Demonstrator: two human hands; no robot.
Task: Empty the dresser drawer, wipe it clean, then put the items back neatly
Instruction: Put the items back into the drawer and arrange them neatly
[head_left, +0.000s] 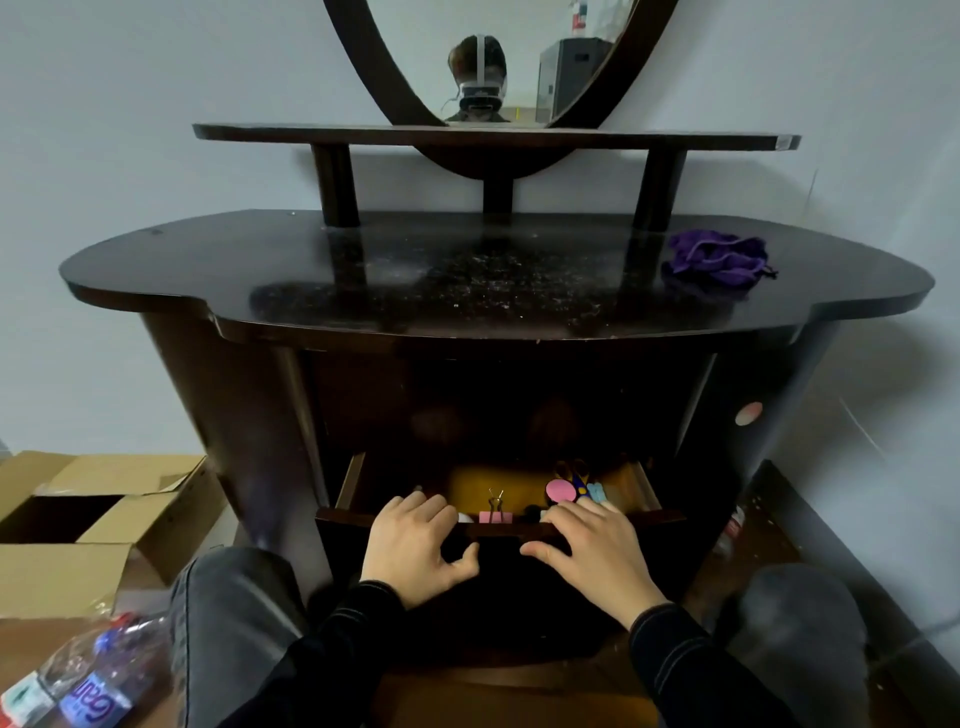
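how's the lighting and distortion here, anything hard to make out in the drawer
Head view: the wide-angle lens bows the dresser top, which shows glare on dust; the drawer is dim, its back in shadow, though the pink binder clip is legible; left hand and right hand gripping its front are sharp.

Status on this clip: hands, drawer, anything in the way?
Left hand, right hand grip drawer. Part open, pink clip and other items inside. Nothing blocking.

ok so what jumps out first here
The left hand and right hand grip the front of the open drawer low at centre, with a pink clip inside between them. A purple cloth lies at the right end of the dusty dresser top.
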